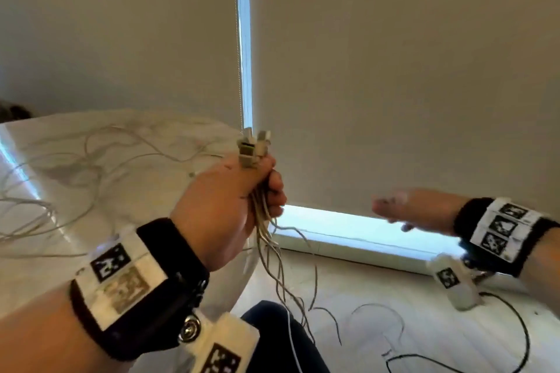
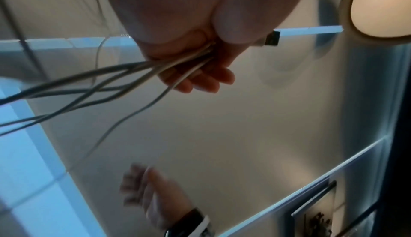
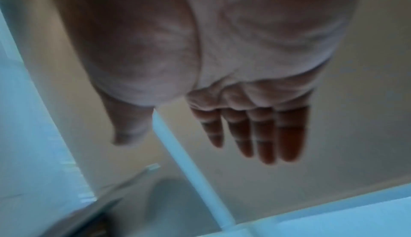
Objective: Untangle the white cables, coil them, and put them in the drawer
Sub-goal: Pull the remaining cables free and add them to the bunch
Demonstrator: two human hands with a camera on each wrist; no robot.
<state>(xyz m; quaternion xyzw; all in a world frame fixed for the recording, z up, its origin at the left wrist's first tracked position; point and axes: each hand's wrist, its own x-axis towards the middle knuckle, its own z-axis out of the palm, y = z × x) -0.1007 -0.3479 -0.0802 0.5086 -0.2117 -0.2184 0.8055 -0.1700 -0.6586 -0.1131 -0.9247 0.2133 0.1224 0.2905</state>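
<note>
My left hand [image 1: 242, 191] is raised in front of the blinds and grips a bunch of white cables [image 1: 266, 239] just below their plugs [image 1: 253, 145], which stick up out of the fist. The loose lengths hang down past my knee to the floor. In the left wrist view the cables [image 2: 124, 82] run out of the curled fingers [image 2: 200, 80] to the left. More white cable [image 1: 91, 160] trails over the white marble table [image 1: 45, 275] at left. My right hand [image 1: 403, 206], blurred, hovers to the right with straight fingers [image 3: 255, 131] and holds nothing.
Beige roller blinds [image 1: 394, 70] fill the background, with a bright window gap [image 1: 244, 39] between them and a sill [image 1: 348, 239] below. A black cable [image 1: 515, 342] lies on the pale floor at lower right. My dark-trousered knee [image 1: 272, 336] is at the bottom.
</note>
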